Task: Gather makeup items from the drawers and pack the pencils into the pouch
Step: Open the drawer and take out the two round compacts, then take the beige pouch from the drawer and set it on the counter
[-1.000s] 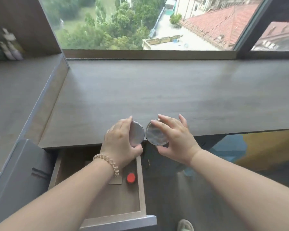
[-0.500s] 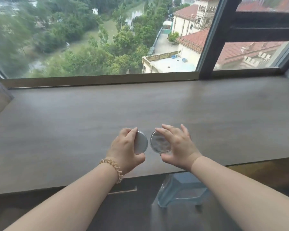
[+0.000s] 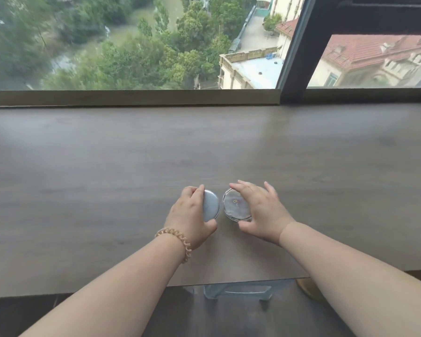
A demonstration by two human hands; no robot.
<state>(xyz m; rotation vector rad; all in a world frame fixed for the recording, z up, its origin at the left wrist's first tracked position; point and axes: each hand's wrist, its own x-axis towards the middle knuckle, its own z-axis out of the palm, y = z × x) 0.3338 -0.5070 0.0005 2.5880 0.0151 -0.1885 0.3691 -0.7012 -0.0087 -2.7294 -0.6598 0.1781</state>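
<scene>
Two round makeup compacts sit side by side on the grey-brown desk (image 3: 107, 178). My left hand (image 3: 188, 215) grips the plain silver compact (image 3: 212, 206) by its left edge, thumb underneath at the front. My right hand (image 3: 260, 211) curls around the clear-lidded compact (image 3: 236, 206), which shows small coloured lettering. Both compacts rest flat on the desk, a narrow gap between them. No drawer, pencils or pouch are in view.
A window sill (image 3: 131, 97) runs along the desk's far edge, with a dark window frame (image 3: 294, 45) at the right. Below the desk's front edge stands a pale blue plastic stool (image 3: 236, 291) on the dark floor.
Both hands carried the compacts from above the open drawer forward onto the desk and lowered them. The view swung right and up, so the drawer dropped out of sight.
</scene>
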